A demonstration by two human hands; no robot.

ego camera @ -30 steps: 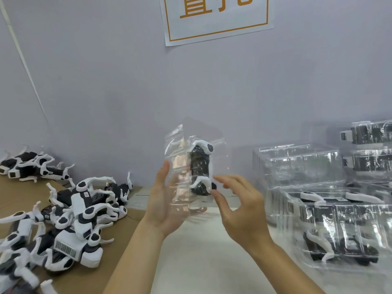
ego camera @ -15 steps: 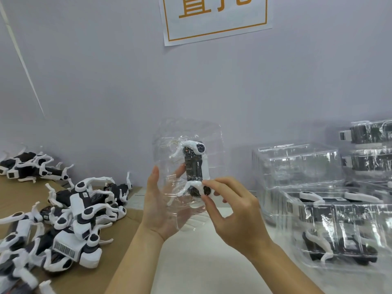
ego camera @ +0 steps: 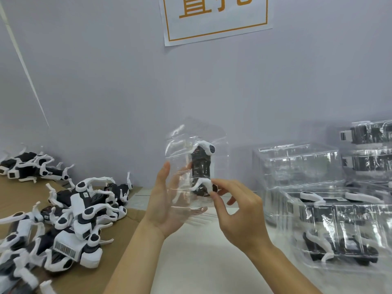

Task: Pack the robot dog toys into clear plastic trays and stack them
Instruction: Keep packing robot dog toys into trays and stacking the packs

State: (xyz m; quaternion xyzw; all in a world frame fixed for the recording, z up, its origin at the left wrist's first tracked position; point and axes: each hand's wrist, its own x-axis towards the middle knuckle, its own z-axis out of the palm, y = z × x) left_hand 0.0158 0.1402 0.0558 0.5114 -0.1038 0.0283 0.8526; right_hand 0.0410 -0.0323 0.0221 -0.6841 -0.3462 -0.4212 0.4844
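A clear plastic tray (ego camera: pixel 180 149) stands upright in the air in front of the wall, with one black-and-white robot dog toy (ego camera: pixel 201 166) set in it. My left hand (ego camera: pixel 163 200) supports the tray from behind and below, palm up, fingers straight against the plastic. With thumb and forefinger, my right hand (ego camera: pixel 237 211) pinches the toy's lower white leg at the tray's right side. Packed trays (ego camera: pixel 339 228) lie at the right.
A heap of loose robot dog toys (ego camera: pixel 70 221) lies on brown cardboard (ego camera: pixel 118 251) at the left, with more (ego camera: pixel 27 168) farther back. Empty clear trays (ego camera: pixel 297 164) are stacked at the right, packed ones (ego camera: pixel 369 149) behind them. A white tabletop (ego camera: pixel 201 262) lies below my hands.
The tray with the toy has been turned and lowered slightly toward me. My right hand has closed its thumb and forefinger on the toy's lower leg.
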